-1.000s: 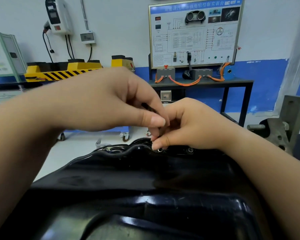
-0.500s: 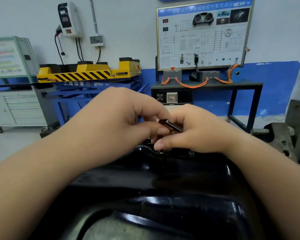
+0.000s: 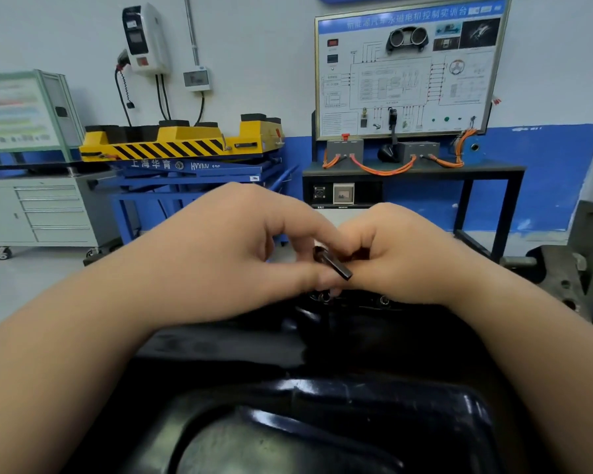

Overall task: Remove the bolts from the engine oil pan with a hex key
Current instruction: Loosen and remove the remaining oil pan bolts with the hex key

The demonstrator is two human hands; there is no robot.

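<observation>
Black engine oil pan with two hands on a hex key at its far rim

Engine oil pan: glossy black, fills the near foreground, sump side up. Bolts sit in the pan's far flange, one directly under the hands, another just right of it. Hex key: short black arm, tilted, above the far rim between both hands. Left hand: thumb and forefinger pinched on the key, the other fingers curled. Right hand: fingers curled tight round the key's hidden part, touching the left hand. Beyond the pan: wiring training board on a black bench. Beyond and left of it: yellow-and-black striped lift platform, grey drawer cabinet, wall-mounted charger.
</observation>
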